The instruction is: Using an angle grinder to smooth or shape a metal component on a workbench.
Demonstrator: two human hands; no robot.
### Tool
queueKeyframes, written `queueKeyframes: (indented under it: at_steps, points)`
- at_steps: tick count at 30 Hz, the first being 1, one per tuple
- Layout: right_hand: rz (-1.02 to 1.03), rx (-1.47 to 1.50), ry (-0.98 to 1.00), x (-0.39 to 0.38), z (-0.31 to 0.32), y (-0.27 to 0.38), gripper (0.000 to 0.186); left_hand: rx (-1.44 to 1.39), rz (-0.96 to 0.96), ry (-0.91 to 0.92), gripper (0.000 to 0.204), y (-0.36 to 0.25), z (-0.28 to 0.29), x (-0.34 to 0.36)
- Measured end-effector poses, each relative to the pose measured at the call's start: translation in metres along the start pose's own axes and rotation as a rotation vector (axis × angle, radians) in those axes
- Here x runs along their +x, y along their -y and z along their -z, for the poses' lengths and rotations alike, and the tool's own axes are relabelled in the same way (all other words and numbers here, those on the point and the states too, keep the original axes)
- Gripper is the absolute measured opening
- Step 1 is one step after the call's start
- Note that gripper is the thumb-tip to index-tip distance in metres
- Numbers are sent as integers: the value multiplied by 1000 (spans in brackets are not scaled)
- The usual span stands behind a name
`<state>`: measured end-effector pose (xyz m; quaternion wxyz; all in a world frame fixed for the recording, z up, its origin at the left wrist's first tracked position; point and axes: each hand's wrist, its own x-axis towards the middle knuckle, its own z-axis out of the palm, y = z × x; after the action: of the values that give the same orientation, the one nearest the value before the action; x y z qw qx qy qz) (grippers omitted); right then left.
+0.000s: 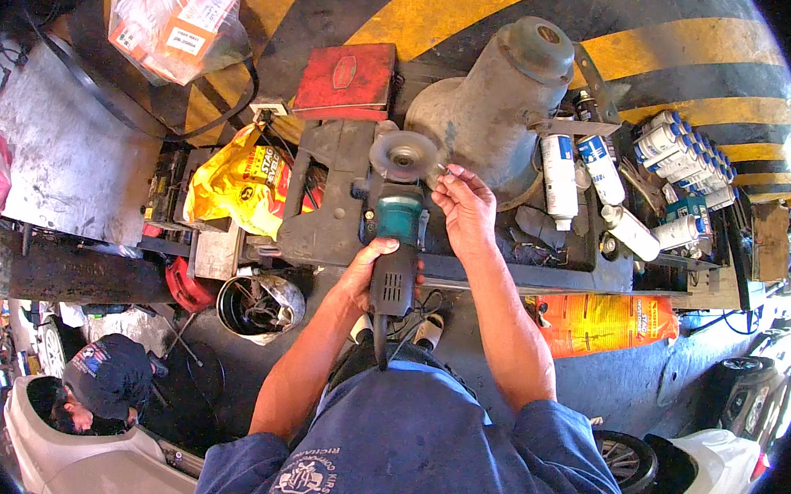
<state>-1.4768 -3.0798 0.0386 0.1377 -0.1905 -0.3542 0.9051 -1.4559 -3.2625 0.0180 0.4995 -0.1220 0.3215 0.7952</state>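
My left hand [367, 265] grips the dark rear handle of a teal angle grinder [399, 217], which points away from me. Its grey round disc [404, 155] faces up, over a dark metal block on the workbench. My right hand [464, 204] is raised just right of the disc. Its fingertips pinch a small metal piece [440, 166] held against the disc's right edge; the piece is too small to make out. The grinder's cord hangs down toward my blue shirt.
A red case [346, 78], a yellow bag [237, 181], a large grey metal bell-shaped casting [493, 100] and several white cartridge tubes [598, 185] crowd the bench. A bucket of parts [259, 306] stands below. Another person in a dark cap [107, 377] bends over a white car at lower left.
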Motion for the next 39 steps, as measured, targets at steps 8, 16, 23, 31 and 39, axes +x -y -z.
queueKeyframes:
  at_steps: [8,16,23,31,39]
  points:
    - [272,-346,-84,9,-1,-10,18,5,10,12,48,0,0,0]
    - [357,-383,-15,15,2,-17,16,6,34,10,49,-1,-1,-1]
    - [370,-448,-67,16,3,-20,17,-12,16,2,48,-1,-2,-1]
    - [413,-458,-31,17,3,-22,16,-20,40,-17,52,-1,-1,-1]
    - [377,-423,-50,10,5,-20,18,11,25,-12,48,-2,-1,-2]
